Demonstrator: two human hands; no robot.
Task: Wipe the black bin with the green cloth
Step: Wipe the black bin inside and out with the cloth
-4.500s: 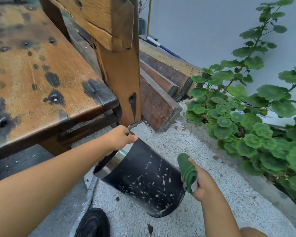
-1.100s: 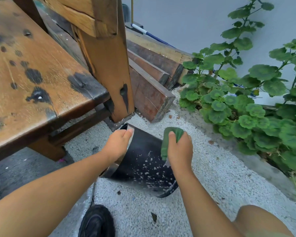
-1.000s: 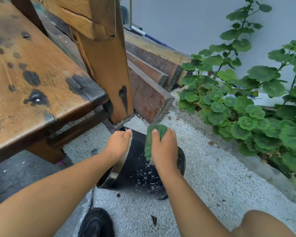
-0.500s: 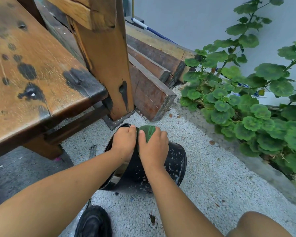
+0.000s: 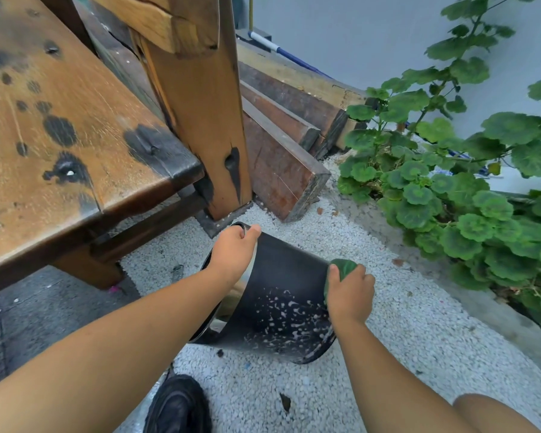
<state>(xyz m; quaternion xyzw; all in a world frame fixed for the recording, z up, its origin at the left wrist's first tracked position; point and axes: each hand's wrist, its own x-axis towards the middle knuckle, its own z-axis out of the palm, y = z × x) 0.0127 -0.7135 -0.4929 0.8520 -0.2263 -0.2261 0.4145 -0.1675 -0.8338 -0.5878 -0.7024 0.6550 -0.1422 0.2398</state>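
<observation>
The black bin (image 5: 281,301) lies tilted on its side on white gravel, its open mouth toward the left and its base toward the right. White specks cover the lower part of its wall; the upper part looks plain black. My left hand (image 5: 233,251) grips the rim at the top of the mouth. My right hand (image 5: 349,290) presses the folded green cloth (image 5: 341,267) against the wall near the base end.
A stained wooden bench (image 5: 75,129) with a thick leg (image 5: 206,120) stands just behind the bin. Dark wooden beams (image 5: 281,157) lie beyond it. A leafy green plant (image 5: 456,189) fills the right side. A black shoe (image 5: 178,404) sits below the bin.
My right hand has slid the green cloth along the bin's wall from beside my left hand at the rim to the base end on the right. The bin's base has swung rightward.
</observation>
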